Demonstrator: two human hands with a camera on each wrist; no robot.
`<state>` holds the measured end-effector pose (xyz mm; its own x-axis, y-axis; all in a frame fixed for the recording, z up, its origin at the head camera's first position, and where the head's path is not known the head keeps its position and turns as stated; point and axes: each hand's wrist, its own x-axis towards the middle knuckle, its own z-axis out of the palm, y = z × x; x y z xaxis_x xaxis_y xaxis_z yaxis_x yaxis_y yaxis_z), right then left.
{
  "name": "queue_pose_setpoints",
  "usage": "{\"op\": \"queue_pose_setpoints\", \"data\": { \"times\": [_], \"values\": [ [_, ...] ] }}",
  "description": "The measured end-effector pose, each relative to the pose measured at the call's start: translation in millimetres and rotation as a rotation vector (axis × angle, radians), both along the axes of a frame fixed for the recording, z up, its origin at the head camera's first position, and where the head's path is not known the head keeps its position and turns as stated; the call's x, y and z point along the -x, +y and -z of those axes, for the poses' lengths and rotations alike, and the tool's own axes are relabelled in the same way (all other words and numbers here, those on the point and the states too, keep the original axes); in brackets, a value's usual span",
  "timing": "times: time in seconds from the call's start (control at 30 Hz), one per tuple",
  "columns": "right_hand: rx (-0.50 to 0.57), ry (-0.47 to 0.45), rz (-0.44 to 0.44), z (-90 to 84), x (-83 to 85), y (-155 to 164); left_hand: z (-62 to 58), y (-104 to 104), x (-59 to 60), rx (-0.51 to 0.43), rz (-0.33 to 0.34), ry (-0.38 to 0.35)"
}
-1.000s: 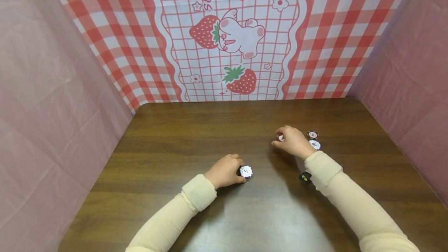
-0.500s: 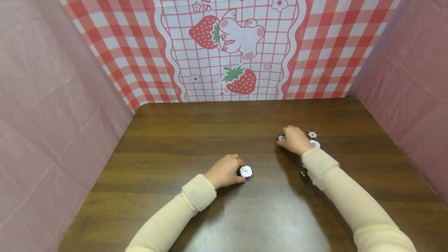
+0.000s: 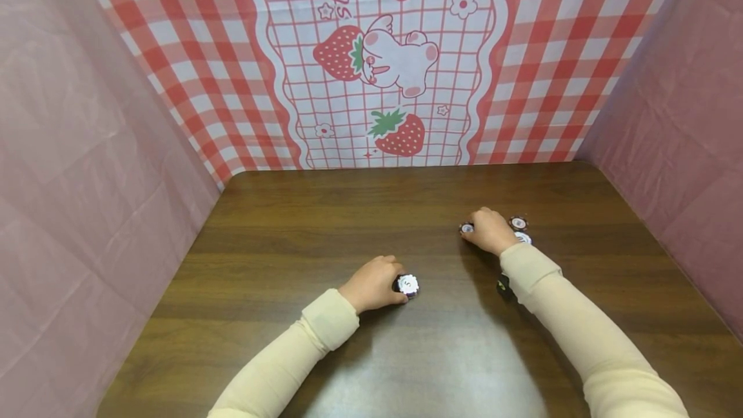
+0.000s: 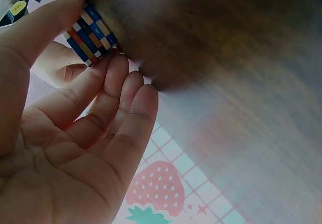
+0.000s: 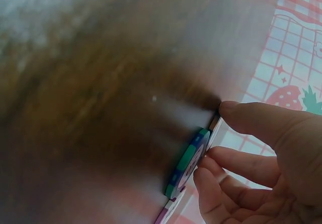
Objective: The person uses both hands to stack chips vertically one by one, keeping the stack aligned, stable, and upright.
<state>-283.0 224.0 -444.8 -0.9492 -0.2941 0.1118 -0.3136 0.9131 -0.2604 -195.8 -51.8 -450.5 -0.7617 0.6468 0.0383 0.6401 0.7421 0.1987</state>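
My left hand [image 3: 374, 284] grips a short stack of poker chips [image 3: 408, 285] between thumb and fingers near the middle of the table; the top chip is white with a 5. The left wrist view shows the stack's blue, white and orange edges [image 4: 90, 35], with the thumb and forefinger at opposite sides. Farther back, my right hand [image 3: 490, 232] pinches a dark-edged poker chip [image 3: 467, 228] low at the tabletop. In the right wrist view, a blue-and-green chip [image 5: 187, 164] lies nearer the curled lower fingers and partly overlaps the view of the pinched chip [image 5: 215, 126].
Right of the right hand lie a brown chip [image 3: 518, 223] and a white chip [image 3: 522, 238], the latter partly hidden by the wrist. A black wrist camera [image 3: 504, 286] hangs under the right cuff. Red checked cloth [image 3: 536, 102] stands behind the wooden table [image 3: 278, 211].
The right hand has shifted a little to the right and its thumb and fingers have drawn in at the dark-edged chip, now more exposed. The left hand and its stack have stayed still.
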Motion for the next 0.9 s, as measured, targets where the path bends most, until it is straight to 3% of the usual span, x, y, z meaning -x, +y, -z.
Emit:
{"op": "queue_pose_setpoints", "data": {
  "times": [0.6,0.9],
  "values": [
    [0.033,-0.039,0.025,1.4,1.7,6.2,0.6,0.2,0.4,0.002,-0.005,-0.002],
    [0.094,-0.052,0.015,-6.5,-2.3,-0.4,0.5,0.1,0.2,0.004,-0.002,0.002]
  ]
}}
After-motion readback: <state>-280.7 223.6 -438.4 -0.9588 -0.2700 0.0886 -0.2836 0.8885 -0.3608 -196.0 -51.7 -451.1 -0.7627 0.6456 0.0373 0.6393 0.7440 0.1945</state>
